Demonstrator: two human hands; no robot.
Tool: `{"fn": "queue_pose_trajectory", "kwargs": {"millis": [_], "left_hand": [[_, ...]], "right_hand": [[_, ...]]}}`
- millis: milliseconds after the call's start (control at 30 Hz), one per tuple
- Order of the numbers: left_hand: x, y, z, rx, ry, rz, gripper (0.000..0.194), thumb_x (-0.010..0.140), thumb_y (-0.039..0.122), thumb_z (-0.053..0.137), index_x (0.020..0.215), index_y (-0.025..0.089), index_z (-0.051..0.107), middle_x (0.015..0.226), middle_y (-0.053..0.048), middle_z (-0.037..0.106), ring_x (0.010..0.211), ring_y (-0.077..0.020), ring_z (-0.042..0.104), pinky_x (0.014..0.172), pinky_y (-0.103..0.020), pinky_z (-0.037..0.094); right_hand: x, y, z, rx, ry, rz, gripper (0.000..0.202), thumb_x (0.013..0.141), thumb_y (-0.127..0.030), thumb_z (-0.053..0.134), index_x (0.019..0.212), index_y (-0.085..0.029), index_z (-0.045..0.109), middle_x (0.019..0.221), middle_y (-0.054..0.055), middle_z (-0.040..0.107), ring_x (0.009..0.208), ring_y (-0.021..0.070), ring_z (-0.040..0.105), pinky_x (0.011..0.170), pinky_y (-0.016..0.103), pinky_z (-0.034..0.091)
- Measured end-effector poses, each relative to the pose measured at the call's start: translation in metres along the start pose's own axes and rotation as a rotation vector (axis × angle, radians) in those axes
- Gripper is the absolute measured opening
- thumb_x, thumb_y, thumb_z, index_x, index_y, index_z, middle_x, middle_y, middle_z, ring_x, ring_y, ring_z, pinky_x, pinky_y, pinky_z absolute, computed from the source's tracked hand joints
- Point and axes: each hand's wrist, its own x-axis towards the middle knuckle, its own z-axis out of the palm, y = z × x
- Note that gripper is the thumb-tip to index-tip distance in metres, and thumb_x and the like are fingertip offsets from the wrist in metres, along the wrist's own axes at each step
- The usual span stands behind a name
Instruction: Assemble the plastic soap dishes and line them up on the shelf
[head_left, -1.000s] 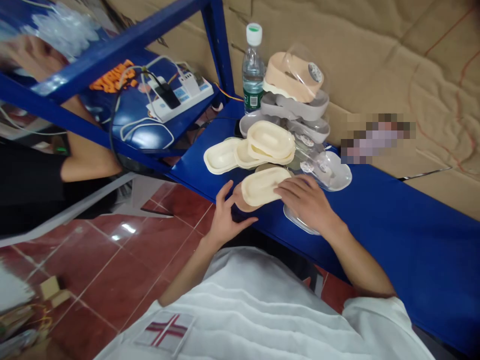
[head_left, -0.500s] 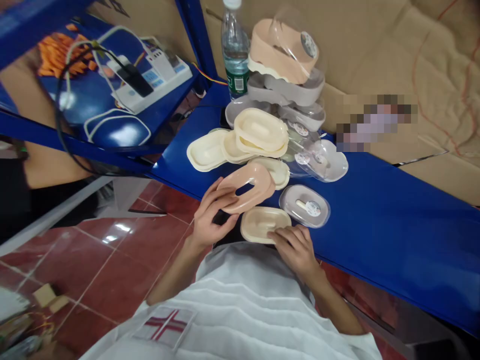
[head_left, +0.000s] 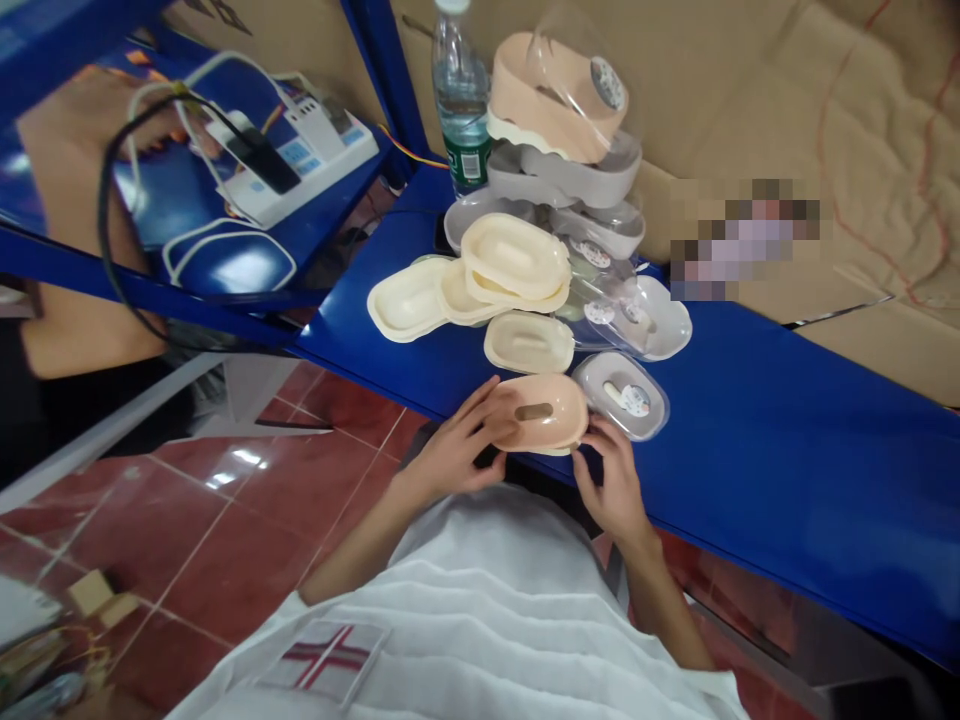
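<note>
Pairing of pieces seemed partly done: between the two hands, a peach tray (head_left: pixel 540 430) with a slot in its floor sat over a cream piece (head_left: pixel 559 452), of which only a thin edge showed along the side nearest the body. Whether the two were fully seated could not be told. No clear cover lay on this pair, whereas the grey tray (head_left: pixel 619 372) just beyond the right hand (head_left: pixel 613 480) appeared to have a cover and bore a round label (head_left: pixel 637 401), so it looked further along. Other pieces seemed left over: one cream tray (head_left: pixel 529 345) lay straight beyond the held pair, and stacked cream trays (head_left: pixel 516 250) stood farther off past it. Farther beyond both hands rose a pile with a large peach shell (head_left: pixel 551 105) near its top.

The peach tray lay directly between the hands, at the near edge of the blue table (head_left: pixel 750 430). The left hand (head_left: pixel 465 440) held its left end, fingers over the rim and thumb toward the body. The right hand pinched the opposite end, fingers at the rim and thumb low on the near side. The hands stood apart, with the tray spanning them.
</note>
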Motion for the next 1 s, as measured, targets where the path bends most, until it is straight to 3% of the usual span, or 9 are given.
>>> {"fn": "queue_pose_trajectory", "kwargs": {"millis": [133,300,467,600,733,867,1000], "left_hand": [[0.008,0.001,0.005,0.035,-0.071,0.021,0.043,0.085,0.018,0.076,0.126,0.02,0.063,0.153,-0.019,0.061,0.161,-0.0411,0.039,0.121,-0.061,0.053],[0.014,0.007,0.02,0.079,-0.124,0.074,0.04,0.086,0.02,0.075,0.125,0.018,0.064,0.151,-0.017,0.064,0.159,-0.0405,0.042,0.118,-0.055,0.057],[0.02,0.008,0.022,0.14,-0.145,0.12,0.042,0.091,0.023,0.076,0.131,0.018,0.065,0.152,-0.015,0.065,0.158,-0.0386,0.045,0.12,-0.055,0.054],[0.02,0.003,0.016,0.193,-0.2,0.073,0.045,0.097,0.032,0.077,0.139,0.024,0.065,0.157,-0.013,0.062,0.151,-0.0361,0.054,0.119,-0.057,0.053],[0.014,-0.002,0.012,0.196,-0.193,0.026,0.042,0.1,0.029,0.073,0.141,0.025,0.064,0.157,-0.012,0.062,0.152,-0.0347,0.053,0.12,-0.054,0.052],[0.009,-0.002,0.007,0.148,-0.154,-0.026,0.038,0.101,0.027,0.072,0.138,0.024,0.066,0.161,-0.016,0.057,0.155,-0.0344,0.049,0.119,-0.052,0.052],[0.013,0.001,-0.002,0.091,-0.199,-0.115,0.037,0.098,0.031,0.075,0.133,0.026,0.067,0.172,-0.019,0.04,0.154,-0.0355,0.048,0.118,-0.054,0.049]], "right_hand": [[-0.01,0.011,-0.008,-0.04,0.016,0.095,0.052,0.108,-0.032,0.056,0.159,-0.026,0.046,0.153,0.017,0.059,0.145,0.0317,0.058,0.113,0.055,0.058],[-0.015,0.014,-0.009,-0.15,-0.094,-0.051,0.066,0.101,-0.044,0.07,0.162,-0.036,0.047,0.17,0.014,0.043,0.15,0.0402,0.053,0.109,0.058,0.061],[-0.015,0.012,-0.009,-0.204,-0.012,-0.119,0.062,0.1,-0.033,0.072,0.159,-0.038,0.053,0.164,0.012,0.052,0.147,0.0388,0.057,0.11,0.06,0.059],[-0.013,0.009,-0.007,-0.264,-0.039,-0.136,0.059,0.101,-0.029,0.07,0.158,-0.035,0.055,0.166,0.01,0.051,0.151,0.037,0.052,0.114,0.06,0.056],[-0.005,0.004,-0.011,-0.299,-0.081,-0.192,0.054,0.103,-0.027,0.067,0.156,-0.03,0.057,0.168,0.011,0.047,0.155,0.0346,0.048,0.118,0.056,0.053],[0.03,0.001,-0.044,-0.268,-0.09,-0.356,0.061,0.101,-0.029,0.072,0.159,-0.029,0.053,0.155,0.01,0.063,0.145,0.0304,0.059,0.118,0.05,0.052],[0.109,0.01,-0.078,-0.251,0.043,-0.389,0.065,0.1,-0.029,0.073,0.16,-0.034,0.05,0.153,0.006,0.065,0.143,0.0283,0.061,0.122,0.048,0.048]]}}
